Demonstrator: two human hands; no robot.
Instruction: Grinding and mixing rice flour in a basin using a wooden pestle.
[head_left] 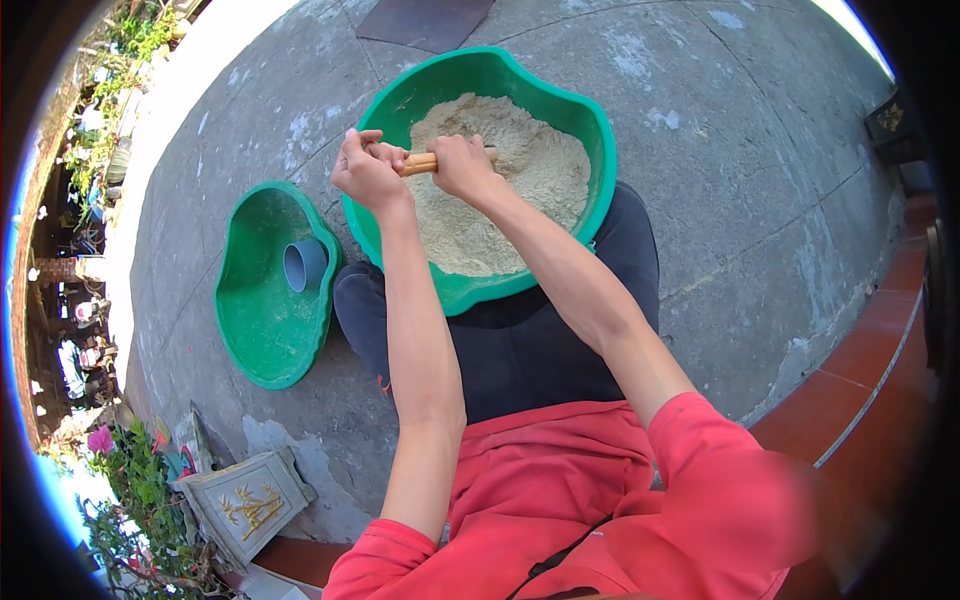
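A large green plastic basin (605,170) with a wavy rim stands between my knees, holding a heap of pale tan powder (500,225). Above the powder, my right hand (463,165) is closed round a small bundle of light brown sticks (419,164), probably wooden. My left hand (370,172) is at the bundle's left end, over the basin's left rim, its fingers curled against the sticks and one finger sticking out. The right end of the bundle is partly hidden behind my right hand.
To the left, a second green basin (255,330) sits on the grey concrete floor (720,180) with a blue-grey cup (305,265) inside. A planter (247,502) with a gold plant design and flowers stands lower left. Red-brown tiles (840,400) form an edge at right.
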